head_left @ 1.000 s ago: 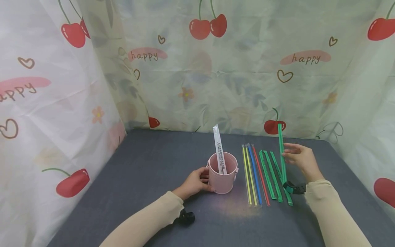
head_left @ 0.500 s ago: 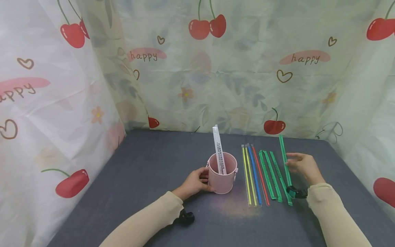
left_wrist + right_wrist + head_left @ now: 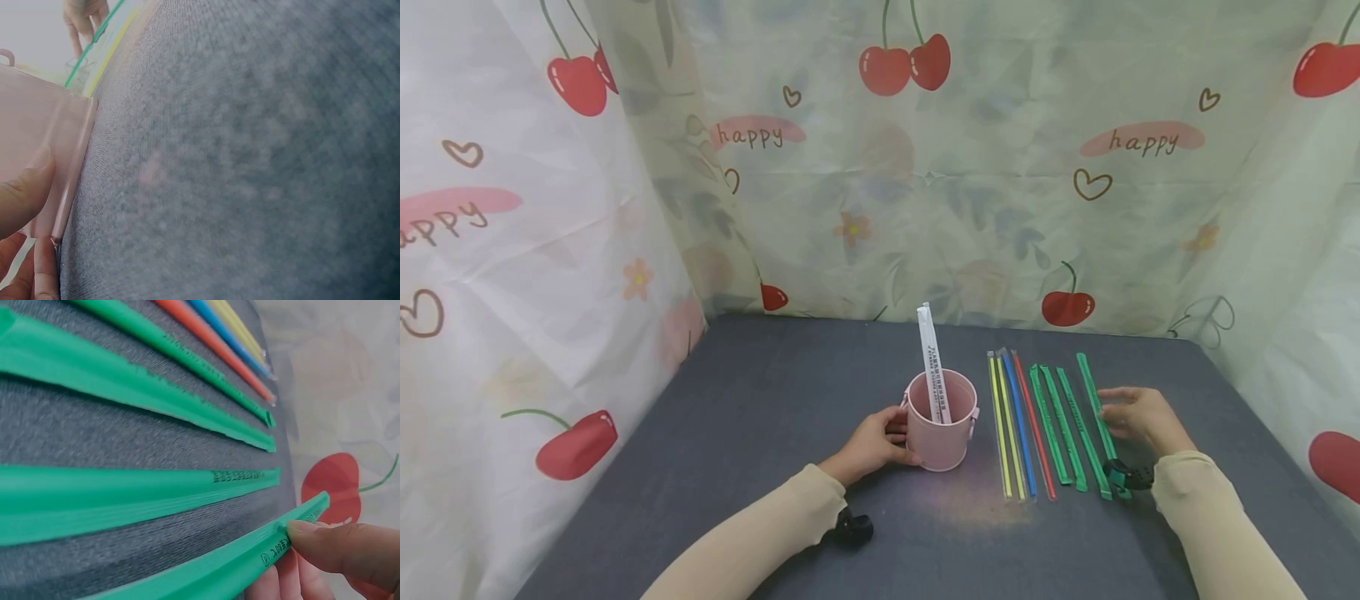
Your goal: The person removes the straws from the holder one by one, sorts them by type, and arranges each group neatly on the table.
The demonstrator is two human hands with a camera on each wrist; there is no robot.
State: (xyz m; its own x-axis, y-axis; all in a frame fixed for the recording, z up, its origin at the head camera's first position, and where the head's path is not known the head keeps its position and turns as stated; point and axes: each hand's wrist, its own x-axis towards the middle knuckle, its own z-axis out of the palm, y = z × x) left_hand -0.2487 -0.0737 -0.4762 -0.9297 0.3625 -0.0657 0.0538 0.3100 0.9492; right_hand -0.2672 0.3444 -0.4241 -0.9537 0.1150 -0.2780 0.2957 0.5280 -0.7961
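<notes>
In the head view my left hand [image 3: 872, 447] holds the side of a small pink bucket [image 3: 942, 448], its thumb low on the wall. White paper-wrapped straws [image 3: 931, 358] lean inside the bucket. My right hand [image 3: 1142, 419] pinches a green-wrapped straw [image 3: 1091, 386] between thumb and fingers, close to its far end. In the right wrist view that held straw [image 3: 250, 562] slants slightly off the line of the others, its far tip raised. Left of it lie 3 more green-wrapped straws [image 3: 1070, 429], roughly parallel on the table. The left wrist view shows the bucket wall [image 3: 37, 119] under my thumb.
Between the bucket and the green straws lie a red straw [image 3: 1034, 425], a blue straw [image 3: 1018, 425] and two yellow straws [image 3: 1002, 425] in clear sleeves. The dark table [image 3: 775, 400] ends at a cherry-print curtain [image 3: 955, 217] at the back and sides.
The green-wrapped straw in my right hand has come down and toward me, from raised to near the table right of the other green ones. My left hand and the bucket stay put.
</notes>
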